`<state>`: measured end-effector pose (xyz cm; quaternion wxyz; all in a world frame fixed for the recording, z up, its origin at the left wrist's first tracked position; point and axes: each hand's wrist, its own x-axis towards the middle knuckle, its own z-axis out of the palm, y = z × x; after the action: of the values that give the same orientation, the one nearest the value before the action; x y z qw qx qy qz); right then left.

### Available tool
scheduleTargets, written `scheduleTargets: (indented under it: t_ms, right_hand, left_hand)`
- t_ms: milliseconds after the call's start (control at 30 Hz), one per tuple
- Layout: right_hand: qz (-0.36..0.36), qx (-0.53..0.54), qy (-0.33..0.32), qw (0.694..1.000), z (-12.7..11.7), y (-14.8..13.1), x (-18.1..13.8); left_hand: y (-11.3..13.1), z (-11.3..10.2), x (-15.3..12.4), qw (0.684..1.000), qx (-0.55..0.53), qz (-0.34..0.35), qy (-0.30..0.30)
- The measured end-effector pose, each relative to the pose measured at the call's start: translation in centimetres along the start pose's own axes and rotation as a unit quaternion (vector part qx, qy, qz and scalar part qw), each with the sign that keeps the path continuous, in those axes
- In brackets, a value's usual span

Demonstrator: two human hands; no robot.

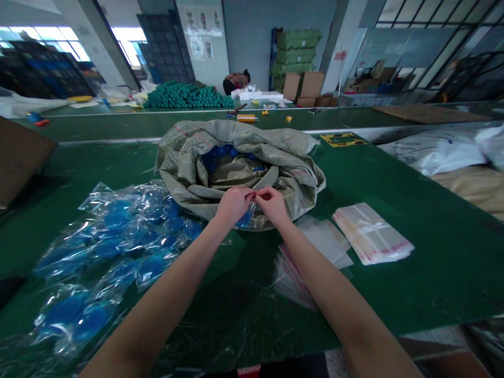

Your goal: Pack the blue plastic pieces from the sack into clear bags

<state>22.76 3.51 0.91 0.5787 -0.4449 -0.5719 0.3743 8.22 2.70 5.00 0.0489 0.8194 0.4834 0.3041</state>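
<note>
My left hand (233,203) and my right hand (272,203) meet in front of the sack, fingertips pinched together at the top edge of a clear plastic bag (247,216). Something blue shows inside that bag, partly hidden behind my left hand. Just beyond my hands, a grey-green woven sack (185,173) lies with its rim rolled down, and blue round pieces (220,153) sit in it. To the left are several clear bags with blue pieces (118,220) in a loose pile. Flat clear bags (321,241) are spread beside my right forearm.
A bundled stack of clear bags (372,233) lies to the right on the green table (444,262). A brown cardboard box (21,157) stands at the left edge. White sacks (437,149) are at the right. Across the table, a person (236,81) bends beside green rolls (187,95).
</note>
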Motion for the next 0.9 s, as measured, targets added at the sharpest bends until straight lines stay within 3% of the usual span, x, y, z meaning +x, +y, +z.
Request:
scheduleTargets:
  t_ms: [167, 367, 900]
  right_hand:
    - [-0.037, 0.015, -0.023, 0.999, -0.1, -0.4, 0.0]
    - [-0.088, -0.039, -0.027, 0.995, -0.3, -1.3, -0.2]
    - [-0.073, -0.046, -0.032, 0.996, -0.4, -1.3, -0.2]
  left_hand:
    - [0.1, -0.5, 0.3, 1.0, -0.004, -0.006, -0.009]
    - [0.1, -1.2, 0.5, 1.0, -0.016, 0.014, -0.02]
    - [0.2, -1.3, 0.5, 1.0, -0.018, 0.0, -0.011]
